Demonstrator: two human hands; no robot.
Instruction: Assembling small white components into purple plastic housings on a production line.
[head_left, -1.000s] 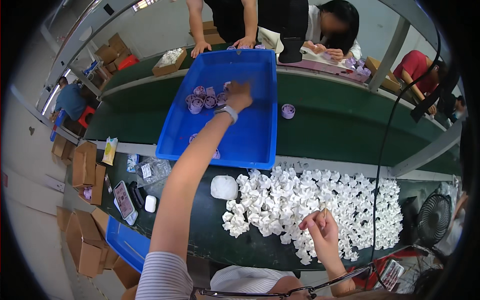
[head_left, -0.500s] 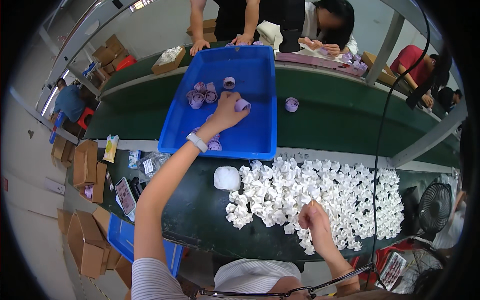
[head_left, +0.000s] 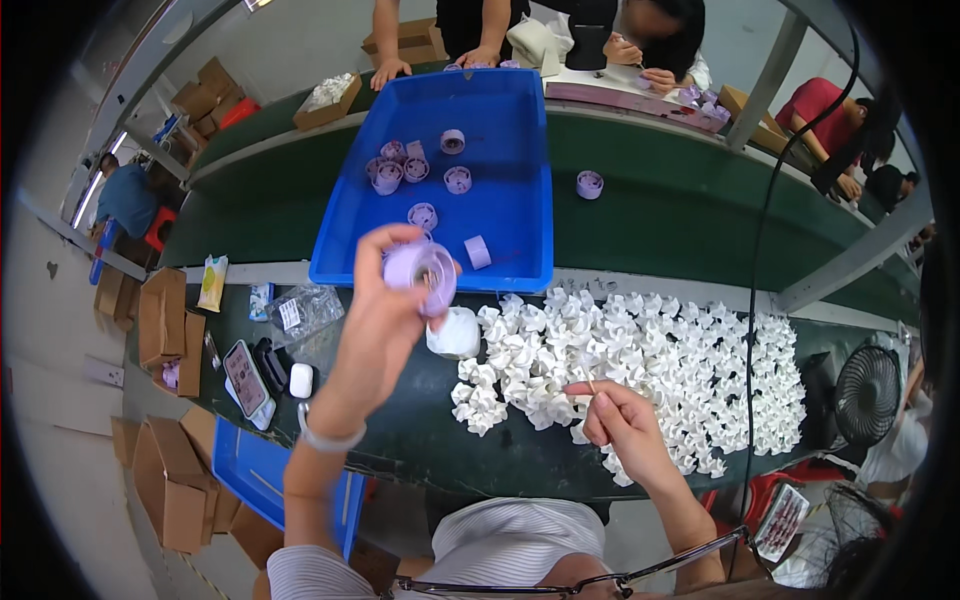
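Observation:
My left hand [head_left: 375,325] is closed round a small lilac round cup [head_left: 405,266], tilted so that its open end with something brownish inside shows. It is raised in front of the near edge of a blue tray [head_left: 505,280]. Several like cups, among them one lying on its side [head_left: 478,252], are in the tray. My right hand [head_left: 622,428] pinches a thin pale stick [head_left: 591,384] above a broad spread of white petal-like crumpled pieces [head_left: 680,375]. A white rounded block [head_left: 455,333] stands between the hands.
Another lilac cup [head_left: 589,184] sits on the green belt right of the tray. A phone [head_left: 247,378], a white case [head_left: 301,380] and a plastic bag [head_left: 305,312] lie at left. A black cable [head_left: 760,260] hangs at right, near a fan [head_left: 868,395]. Co-workers are across the belt.
My left hand has come out of the tray toward me, bringing a lilac cup. One cup now lies on its side near the tray's front. My right hand has shifted slightly left.

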